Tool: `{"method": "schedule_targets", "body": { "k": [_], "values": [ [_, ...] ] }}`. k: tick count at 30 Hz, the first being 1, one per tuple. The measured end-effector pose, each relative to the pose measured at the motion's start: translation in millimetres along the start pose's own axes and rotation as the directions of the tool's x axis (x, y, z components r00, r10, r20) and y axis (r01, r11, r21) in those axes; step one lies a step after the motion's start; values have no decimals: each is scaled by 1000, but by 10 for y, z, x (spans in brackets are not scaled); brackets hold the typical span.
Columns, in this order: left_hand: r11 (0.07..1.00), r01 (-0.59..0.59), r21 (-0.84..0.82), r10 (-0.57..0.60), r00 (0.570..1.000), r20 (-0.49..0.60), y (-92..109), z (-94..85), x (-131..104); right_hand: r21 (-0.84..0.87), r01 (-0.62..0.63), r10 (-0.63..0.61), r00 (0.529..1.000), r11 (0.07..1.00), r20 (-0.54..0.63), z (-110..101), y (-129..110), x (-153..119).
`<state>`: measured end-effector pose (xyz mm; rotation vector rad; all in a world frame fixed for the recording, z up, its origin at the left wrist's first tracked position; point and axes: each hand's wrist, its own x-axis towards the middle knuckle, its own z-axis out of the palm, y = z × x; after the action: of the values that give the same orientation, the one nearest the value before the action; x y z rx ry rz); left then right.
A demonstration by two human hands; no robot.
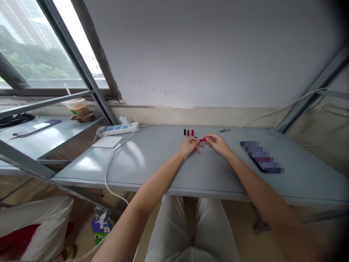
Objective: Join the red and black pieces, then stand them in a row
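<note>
Between my hands, just above the grey table, lies a small red cylinder, held sideways. My left hand pinches its left end, with the other fingers low over the tabletop. The right end is in the fingertips of my right hand. A dark tip shows by my left fingers; whether it belongs to the red piece I cannot tell. Just beyond my left hand a black cylinder and two red cylinders, one of them at the right, stand upright in a row.
Several small dark pieces lie near the wall. A phone rests on the right. To the left are a power strip, a flat white pad and a white cable. A drink cup stands on the neighbouring table.
</note>
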<state>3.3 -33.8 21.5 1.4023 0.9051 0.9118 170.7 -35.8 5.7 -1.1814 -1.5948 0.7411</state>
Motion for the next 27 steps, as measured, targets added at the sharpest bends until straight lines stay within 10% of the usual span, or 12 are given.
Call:
{"method": "schedule_targets", "body": {
  "k": [13, 20, 27],
  "values": [
    [995, -95, 17, 97, 987, -128, 32, -3, 2, -530, 248, -179, 967, 811, 180, 42, -120, 80],
    [997, -77, -23, 68, 962, -266, 88, -51, 8, -542, -157, 103, 986, 825, -128, 103, 145, 437],
    [998, -59, -15, 53, 964, -259, 78, -82, 27, -557, -195, 133, 980, 807, -150, 233, 346, 533]
  ]
}}
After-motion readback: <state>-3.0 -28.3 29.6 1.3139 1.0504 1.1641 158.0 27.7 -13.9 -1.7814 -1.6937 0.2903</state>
